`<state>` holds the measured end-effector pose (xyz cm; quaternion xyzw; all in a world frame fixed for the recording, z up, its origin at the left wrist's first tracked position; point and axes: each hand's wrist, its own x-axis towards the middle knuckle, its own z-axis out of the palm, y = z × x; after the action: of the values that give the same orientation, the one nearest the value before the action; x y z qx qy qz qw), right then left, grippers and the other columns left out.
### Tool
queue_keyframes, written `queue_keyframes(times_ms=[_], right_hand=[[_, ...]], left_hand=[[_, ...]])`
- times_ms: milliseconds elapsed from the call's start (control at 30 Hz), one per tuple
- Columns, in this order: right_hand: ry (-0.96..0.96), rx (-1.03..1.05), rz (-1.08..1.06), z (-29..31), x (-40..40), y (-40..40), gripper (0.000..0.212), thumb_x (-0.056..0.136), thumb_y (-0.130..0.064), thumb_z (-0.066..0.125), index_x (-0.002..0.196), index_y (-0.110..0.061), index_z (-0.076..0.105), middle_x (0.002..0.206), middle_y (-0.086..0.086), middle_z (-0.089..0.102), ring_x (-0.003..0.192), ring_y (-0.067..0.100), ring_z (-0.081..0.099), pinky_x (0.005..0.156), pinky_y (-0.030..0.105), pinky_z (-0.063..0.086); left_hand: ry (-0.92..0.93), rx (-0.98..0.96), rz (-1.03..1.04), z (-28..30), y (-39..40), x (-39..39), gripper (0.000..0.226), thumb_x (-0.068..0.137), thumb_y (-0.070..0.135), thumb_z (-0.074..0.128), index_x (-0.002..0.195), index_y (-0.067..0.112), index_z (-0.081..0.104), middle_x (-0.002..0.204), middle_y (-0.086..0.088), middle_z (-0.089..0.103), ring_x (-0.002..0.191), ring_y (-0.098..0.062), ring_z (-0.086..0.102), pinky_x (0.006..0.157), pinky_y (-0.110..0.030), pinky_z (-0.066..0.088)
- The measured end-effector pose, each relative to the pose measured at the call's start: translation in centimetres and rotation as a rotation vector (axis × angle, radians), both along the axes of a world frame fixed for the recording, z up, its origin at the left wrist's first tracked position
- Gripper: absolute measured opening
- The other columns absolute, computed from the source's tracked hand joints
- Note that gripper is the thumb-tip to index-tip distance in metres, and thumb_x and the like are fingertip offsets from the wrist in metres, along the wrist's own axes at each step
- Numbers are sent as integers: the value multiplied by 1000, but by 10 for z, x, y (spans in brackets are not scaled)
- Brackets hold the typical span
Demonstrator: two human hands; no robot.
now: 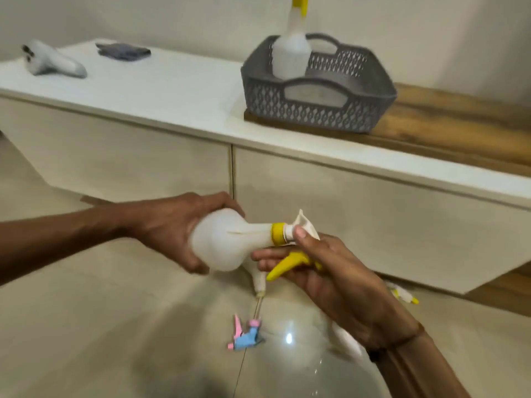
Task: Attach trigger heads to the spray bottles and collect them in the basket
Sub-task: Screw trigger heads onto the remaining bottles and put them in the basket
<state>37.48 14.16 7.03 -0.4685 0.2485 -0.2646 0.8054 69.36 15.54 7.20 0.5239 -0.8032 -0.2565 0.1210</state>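
Just one view here, a wide-angle head cam looking forward and down from above. Closest to the lens are the left hand point(172, 225) and right hand point(330, 271), low in the frame over the glossy beige tiled floor point(100, 326). Farther off, it faces the long white-topped low cabinet point(172, 96), tilted across the upper half.
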Motion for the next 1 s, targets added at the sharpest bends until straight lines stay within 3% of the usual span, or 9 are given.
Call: queue_keyframes(times_ms=[167, 233, 333, 433, 533, 667, 800, 900, 1000], right_hand=[[556, -792, -78, 40, 0, 16, 91, 54, -76, 86, 135, -51, 54, 113, -23, 68, 89, 5, 67, 73, 17, 53], [572, -808, -221, 40, 11, 24, 96, 50, -76, 88, 132, -35, 60, 108, -17, 70, 89, 9, 68, 77, 30, 58], [490, -781, -426, 52, 16, 20, 66, 52, -62, 91, 105, -28, 74, 96, 1, 78, 86, 27, 76, 75, 51, 64], [404, -816, -657, 103, 5, -4, 52, 52, -49, 95, 96, -27, 78, 82, 8, 78, 63, 29, 72, 50, 37, 59], [363, -985, -889, 183, -4, -41, 51, 56, -63, 91, 89, -27, 78, 73, 5, 76, 48, 19, 59, 44, 34, 50], [326, -1166, -1129, 266, 17, -130, 48, 61, -71, 87, 80, -28, 76, 69, -6, 73, 61, 27, 69, 58, 45, 61], [538, -986, -1059, 295, 64, -260, 54, 74, -36, 92, 113, -5, 73, 114, 18, 76, 105, 38, 74, 89, 56, 61], [766, -843, -971, 272, 101, -323, 57, 81, -26, 89, 125, -2, 63, 131, 22, 66, 118, 42, 67, 98, 47, 58], [877, -780, -1004, 239, 120, -357, 48, 89, -22, 81, 129, -6, 60, 135, 19, 62, 121, 41, 64, 86, 39, 50]], left_hand=[[249, 146, -89, 13, 5, -24, 85, 60, 36, 105, 132, 41, 61, 128, 16, 70, 115, -9, 72, 91, -24, 58], [340, 216, -143, 15, 4, -39, 84, 64, 32, 105, 136, 30, 62, 129, 8, 72, 116, -16, 73, 94, -38, 62], [460, 243, -147, 19, -4, -57, 78, 70, 28, 102, 137, 20, 63, 131, -2, 74, 118, -26, 74, 96, -53, 62], [716, 132, 79, 36, -18, -71, 64, 74, 28, 99, 133, 27, 73, 126, -7, 77, 102, -31, 79, 86, -44, 64], [900, -71, 236, 76, -42, -84, 41, 82, 28, 93, 121, 33, 81, 115, -2, 83, 86, -26, 83, 76, -29, 64], [763, -558, 327, 132, -84, -84, 23, 90, 19, 86, 111, 27, 83, 98, 11, 84, 88, -9, 81, 77, -19, 62], [429, -868, 346, 170, -121, -73, 20, 88, 27, 86, 108, 27, 82, 103, 15, 79, 99, -2, 70, 84, -21, 57], [81, -888, 312, 178, -144, -65, 36, 87, 57, 77, 114, 33, 78, 110, 13, 76, 106, -8, 62, 80, -29, 45], [-48, -801, 307, 165, -159, -59, 57, 85, 79, 59, 115, 34, 76, 108, 17, 75, 95, -4, 63, 73, -25, 42]])
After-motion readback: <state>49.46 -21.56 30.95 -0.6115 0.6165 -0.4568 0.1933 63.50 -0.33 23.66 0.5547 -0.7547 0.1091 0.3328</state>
